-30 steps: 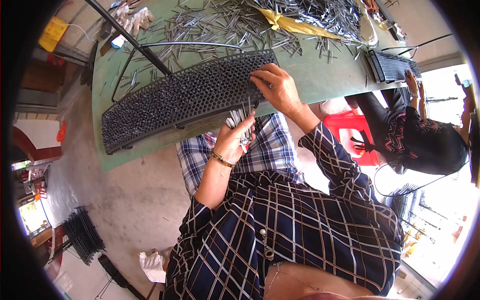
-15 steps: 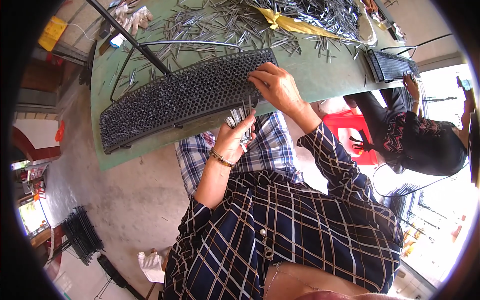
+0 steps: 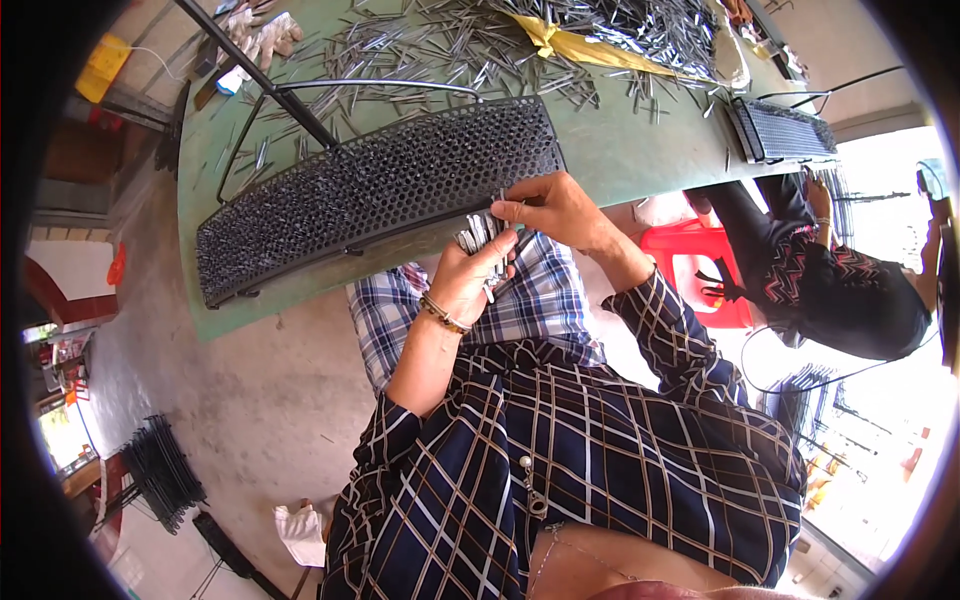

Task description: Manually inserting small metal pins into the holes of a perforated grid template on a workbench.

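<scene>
A bundle of thin dark-and-silver metal strips (image 3: pixel 484 236) stands fanned out of my left hand (image 3: pixel 468 278), which is closed around them over my lap. Just above it my right hand (image 3: pixel 562 210) has thumb and forefinger pinched on a single strip at the top of the bundle. Beyond both hands lies a long, curved black perforated panel (image 3: pixel 400 170) on the table's near edge. Many strips fill the holes on its left and middle, while the holes toward its right end look bare. My fingers hide part of the bundle.
Loose strips (image 3: pixel 400 45) are strewn over the green table (image 3: pixel 620 140), heaped by a yellow cloth strip (image 3: pixel 590 52). Black rods (image 3: pixel 300 105) rise behind the panel. At right, another person (image 3: pixel 840 270) sits by a similar panel (image 3: pixel 785 130) and a red stool (image 3: pixel 665 240).
My right hand has moved from the panel's right end down to the bundle and now pinches a strip there. My left hand stays nearly still. The other person's hand has lowered slightly.
</scene>
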Available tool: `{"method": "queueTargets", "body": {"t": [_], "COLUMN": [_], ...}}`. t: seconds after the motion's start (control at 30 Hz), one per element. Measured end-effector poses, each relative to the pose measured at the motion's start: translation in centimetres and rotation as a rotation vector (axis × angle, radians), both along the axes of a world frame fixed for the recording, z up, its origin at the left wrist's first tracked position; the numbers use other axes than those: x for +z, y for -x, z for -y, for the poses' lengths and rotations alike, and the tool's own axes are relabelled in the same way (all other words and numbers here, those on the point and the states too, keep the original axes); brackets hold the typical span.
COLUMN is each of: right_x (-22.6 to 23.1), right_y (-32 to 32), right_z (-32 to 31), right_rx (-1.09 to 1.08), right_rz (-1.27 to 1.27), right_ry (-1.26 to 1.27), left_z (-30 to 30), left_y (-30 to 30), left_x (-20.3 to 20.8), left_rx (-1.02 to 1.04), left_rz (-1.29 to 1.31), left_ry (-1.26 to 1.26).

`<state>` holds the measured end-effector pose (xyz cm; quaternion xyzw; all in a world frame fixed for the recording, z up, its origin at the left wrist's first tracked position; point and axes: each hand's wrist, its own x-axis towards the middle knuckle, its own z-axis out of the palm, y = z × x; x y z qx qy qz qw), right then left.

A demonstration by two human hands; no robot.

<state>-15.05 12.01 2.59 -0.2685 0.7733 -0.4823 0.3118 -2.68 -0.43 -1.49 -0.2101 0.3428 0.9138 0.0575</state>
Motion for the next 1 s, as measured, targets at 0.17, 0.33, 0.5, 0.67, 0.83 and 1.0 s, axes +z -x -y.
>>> {"method": "queueTargets", "body": {"t": [0.17, 0.33, 0.5, 0.67, 0.83, 1.0], "right_x": [-0.2, 0.2, -1.1, -1.0, -1.2, -1.4], "right_y": [0.3, 2.3, 3.5, 3.4, 3.4, 3.4], "right_z": [-1.0, -0.7, 0.8, 1.1, 1.1, 0.7], "right_rx": [-0.116, -0.297, -0.308, -0.258, -0.225, -0.178], "right_rz": [0.249, 0.008, -0.413, -0.509, -0.600, -0.656], "right_ry": [0.156, 0.261, 0.232, 0.176, 0.179, 0.196], "left_z": [-0.4, -0.6, -0.5, -0.2, -0.5, -0.5], "left_y": [0.2, 0.8, 1.1, 0.5, 0.5, 0.5], "left_x": [0.2, 0.0, 0.2, 0.3, 0.5, 0.4], "left_rx": [-0.063, -0.063, -0.092, -0.076, -0.065, -0.047], "left_rz": [0.003, 0.036, 0.074, 0.098, 0.077, 0.106], "left_ry": [0.011, -0.029, -0.061, -0.120, -0.096, -0.115]}}
